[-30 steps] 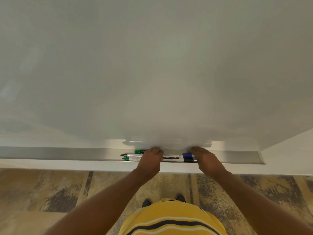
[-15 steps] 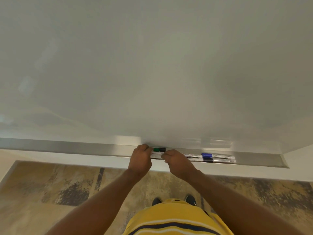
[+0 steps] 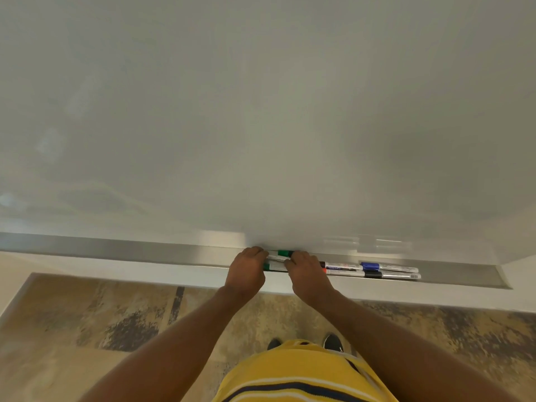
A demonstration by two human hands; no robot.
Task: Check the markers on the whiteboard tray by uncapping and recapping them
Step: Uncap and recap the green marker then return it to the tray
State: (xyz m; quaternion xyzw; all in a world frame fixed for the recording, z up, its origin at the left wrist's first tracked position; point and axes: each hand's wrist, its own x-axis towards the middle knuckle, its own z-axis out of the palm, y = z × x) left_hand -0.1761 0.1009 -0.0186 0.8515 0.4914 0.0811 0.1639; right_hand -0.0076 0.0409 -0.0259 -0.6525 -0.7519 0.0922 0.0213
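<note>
Several markers lie in the metal whiteboard tray (image 3: 145, 250). My left hand (image 3: 246, 271) and my right hand (image 3: 307, 275) sit close together over the left end of the row, fingers curled down. Both close on a white-barrelled marker (image 3: 275, 259) that shows, slightly tilted, in the gap between them; its ends are hidden under my fingers. Behind it lies a green-capped marker (image 3: 285, 253), and another green marker (image 3: 272, 267) lies in front. To the right rest a blue-capped marker (image 3: 369, 266) and a black-capped marker (image 3: 372, 274).
The whiteboard (image 3: 261, 126) fills the upper view, its surface blank. A white ledge (image 3: 116, 274) runs below the tray. Beneath it is mottled tan flooring (image 3: 101, 329), with my shoes (image 3: 333, 342) and yellow striped shirt at the bottom.
My right hand has moved left along the tray, from the blue cap end to just beside my left hand. Both hands now close on one marker.
</note>
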